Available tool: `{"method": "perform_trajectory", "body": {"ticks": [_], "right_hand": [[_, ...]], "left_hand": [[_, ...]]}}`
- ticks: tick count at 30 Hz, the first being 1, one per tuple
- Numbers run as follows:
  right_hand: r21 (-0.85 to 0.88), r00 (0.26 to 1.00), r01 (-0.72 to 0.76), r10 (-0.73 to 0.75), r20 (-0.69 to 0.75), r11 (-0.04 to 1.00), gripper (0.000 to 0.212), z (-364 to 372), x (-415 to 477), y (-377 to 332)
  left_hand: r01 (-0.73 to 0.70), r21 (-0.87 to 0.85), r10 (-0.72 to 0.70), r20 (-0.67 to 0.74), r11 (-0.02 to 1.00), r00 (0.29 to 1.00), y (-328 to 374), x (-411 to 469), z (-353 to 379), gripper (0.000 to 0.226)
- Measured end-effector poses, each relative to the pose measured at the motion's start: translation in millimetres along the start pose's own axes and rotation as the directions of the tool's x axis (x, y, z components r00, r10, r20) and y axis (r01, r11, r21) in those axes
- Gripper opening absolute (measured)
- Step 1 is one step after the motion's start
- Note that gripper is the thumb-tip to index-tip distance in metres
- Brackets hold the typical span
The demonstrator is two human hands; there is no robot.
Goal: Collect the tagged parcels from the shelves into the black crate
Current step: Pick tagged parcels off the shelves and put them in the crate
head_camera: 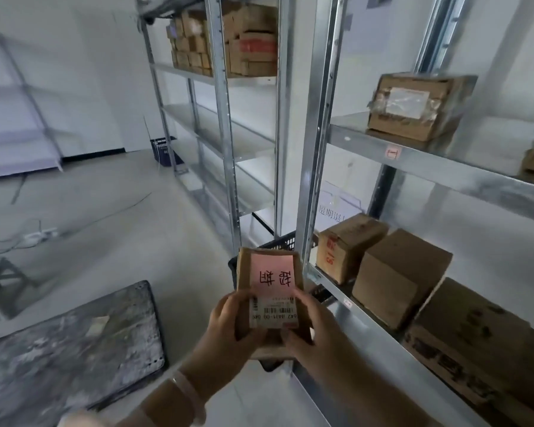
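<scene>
Far L, a grey slab [71, 343] lies on the floor, not part of the job as far as we can judge. Our left hand [232, 322] wraps the parcel's [270, 291] L edge, thumb on top near the barcode label, fingers curled under, grip closed snug on the cardboard. The parcel sits face-up, pink tag [272, 274] w/ handwriting turned toward us, prob. so we can check the tag before dropping it. Our right hand [310, 328] clamps the opposite edge the same way, also closed on it, so both hands share the load and keep it level. Directly behind and below the parcel, the black crate [279, 241] shows its mesh rim by the shelf post [316, 149]; the parcel hovers above it, not yet inside. To the R, brown boxes [398, 272] sit on the lower shelf, another box [413, 106] on the shelf above; tags on those we can't tell.
</scene>
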State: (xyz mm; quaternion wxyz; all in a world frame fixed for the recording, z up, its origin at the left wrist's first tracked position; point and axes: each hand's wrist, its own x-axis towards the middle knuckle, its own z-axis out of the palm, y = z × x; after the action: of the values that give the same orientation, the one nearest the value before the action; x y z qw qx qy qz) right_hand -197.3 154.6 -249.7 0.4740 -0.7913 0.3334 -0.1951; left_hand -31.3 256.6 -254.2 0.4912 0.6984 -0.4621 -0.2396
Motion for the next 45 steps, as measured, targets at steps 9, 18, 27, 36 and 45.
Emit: {"method": "perform_trajectory", "body": {"ticks": [9,18,27,36,45], "right_hand": [[-0.071,0.989,-0.061,0.07,0.13,0.996,0.068,28,150,28],[-0.089,0.949,-0.316,0.316,-0.004,0.945,0.075,65,302,91],[-0.054,0.811,-0.551,0.519,-0.271,0.833,0.066,73,432,155],[0.035,0.644,-0.66,0.589,-0.487,0.75,0.052,75,497,246],[0.008,0.609,-0.716,0.63,-0.482,0.698,0.055,84,494,282]], "left_hand": [[0.153,-0.031,-0.153,0.008,0.988,0.988,-85,128,-32,0.051],[0.246,-0.069,-0.216,0.297,0.967,0.93,-191,311,-39,0.051],[0.084,0.093,-0.121,0.531,0.992,0.839,-281,508,15,0.054],[0.036,0.146,-0.129,0.702,0.989,0.701,-379,642,166,0.053],[-0.085,0.274,-0.179,0.802,0.958,0.569,-454,675,248,0.062]]}}
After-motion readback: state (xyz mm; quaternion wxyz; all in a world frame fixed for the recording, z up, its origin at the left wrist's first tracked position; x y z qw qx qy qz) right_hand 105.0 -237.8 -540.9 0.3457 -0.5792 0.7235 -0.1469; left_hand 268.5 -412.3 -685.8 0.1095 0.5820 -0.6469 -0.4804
